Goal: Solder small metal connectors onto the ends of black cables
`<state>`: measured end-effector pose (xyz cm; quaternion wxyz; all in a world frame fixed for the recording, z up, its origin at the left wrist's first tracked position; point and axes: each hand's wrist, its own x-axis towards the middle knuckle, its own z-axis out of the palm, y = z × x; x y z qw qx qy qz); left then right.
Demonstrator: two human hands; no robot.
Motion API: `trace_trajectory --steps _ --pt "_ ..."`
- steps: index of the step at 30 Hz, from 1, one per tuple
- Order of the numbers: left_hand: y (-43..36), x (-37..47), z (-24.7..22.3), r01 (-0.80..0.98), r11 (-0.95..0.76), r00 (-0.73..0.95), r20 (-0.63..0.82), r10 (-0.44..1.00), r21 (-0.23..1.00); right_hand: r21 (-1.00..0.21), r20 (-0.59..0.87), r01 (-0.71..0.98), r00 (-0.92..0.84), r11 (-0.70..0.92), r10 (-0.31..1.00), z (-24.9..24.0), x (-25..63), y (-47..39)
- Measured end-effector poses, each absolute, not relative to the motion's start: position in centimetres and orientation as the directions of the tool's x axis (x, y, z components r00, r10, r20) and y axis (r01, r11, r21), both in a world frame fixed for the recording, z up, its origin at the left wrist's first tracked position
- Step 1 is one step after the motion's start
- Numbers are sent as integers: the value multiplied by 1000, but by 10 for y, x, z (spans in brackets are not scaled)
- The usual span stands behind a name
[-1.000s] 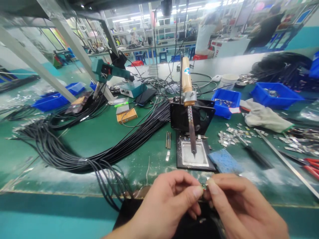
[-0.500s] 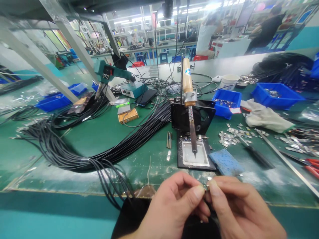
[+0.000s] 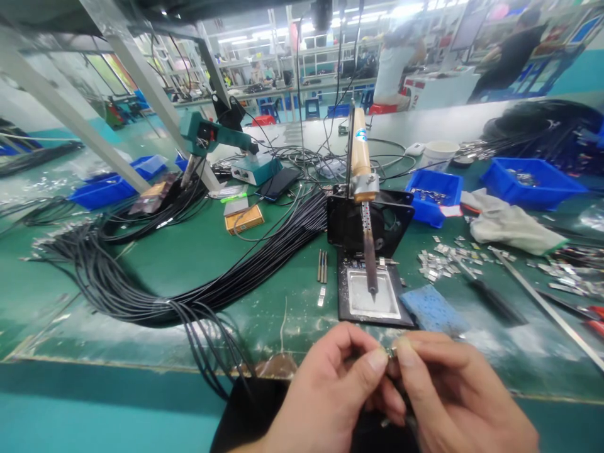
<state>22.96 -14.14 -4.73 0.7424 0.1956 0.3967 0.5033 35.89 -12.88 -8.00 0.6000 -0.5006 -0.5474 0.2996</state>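
Close to the bench's front edge, my left hand [image 3: 337, 384] and my right hand [image 3: 453, 384] meet fingertip to fingertip. Both are closed in a pinch on a small shiny metal piece [image 3: 391, 353], mostly covered by the fingers, so its exact kind cannot be made out. Just beyond them a soldering iron [image 3: 369, 220] with a wooden handle hangs tip down in its stand. Its tip is over a shallow metal tray [image 3: 356, 307]. A blue sponge [image 3: 434, 307] lies right of the tray. Under my hands is something black.
A thick bundle of black cables [image 3: 226, 283] curves across the left and hangs over the edge. Blue bins [image 3: 431, 201], a glove [image 3: 514, 226], scattered metal pieces [image 3: 438, 261], a black-handled tool [image 3: 497, 302] and a metal strip [image 3: 547, 308] lie to the right.
The view has shifted slightly, so the bench things appear a little further right. My hands keep their pinch, with the lower left fingers moved slightly.
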Motion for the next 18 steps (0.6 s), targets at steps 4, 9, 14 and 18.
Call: trace_trajectory --steps 4,9,14,18 --pt "-140 227 -45 -513 418 156 -398 904 749 -920 367 227 209 320 907 -77 361 -126" --pt "-135 227 -42 -442 448 155 -426 891 777 -919 367 230 205 320 907 -74 363 -124" --pt "-130 224 -38 -421 494 182 -463 868 761 -903 407 221 174 367 897 -75 364 -121" --pt "-128 221 -36 -370 502 182 -469 865 782 -900 402 246 155 359 902 -76 364 -120"
